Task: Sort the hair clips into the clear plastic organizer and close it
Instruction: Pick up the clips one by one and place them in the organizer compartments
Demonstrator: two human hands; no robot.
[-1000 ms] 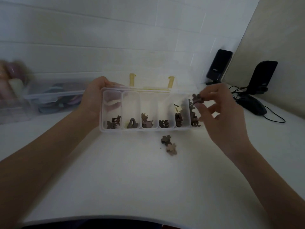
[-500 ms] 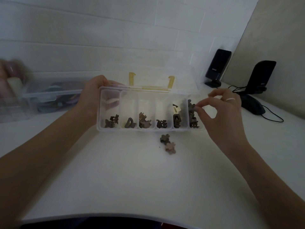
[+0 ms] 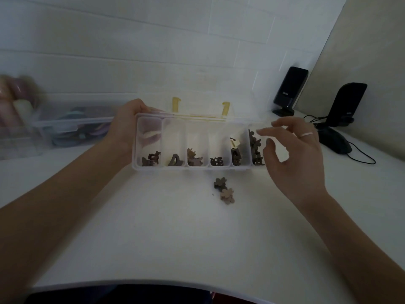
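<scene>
Now left hand (image 3: 127,126) grips left end of clear plastic six-compartment organizer (image 3: 198,166); right hand (image 3: 293,159) at its right end, fingers loosely spread, empty; two flower-shaped brown hair clips (image 3: 224,190) on white table (image 3: 175,238) between hands.

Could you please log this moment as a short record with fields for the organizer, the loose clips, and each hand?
organizer: clear organizer, six compartments, lid open, clips in every compartment
loose clips: dark flower clip and pink flower clip, touching, on the white table in front of the organizer
left hand: left hand grips the organizer's left end
right hand: right hand empty, fingers relaxed beside the rightmost compartment
task left: two clips, then close lid
</scene>
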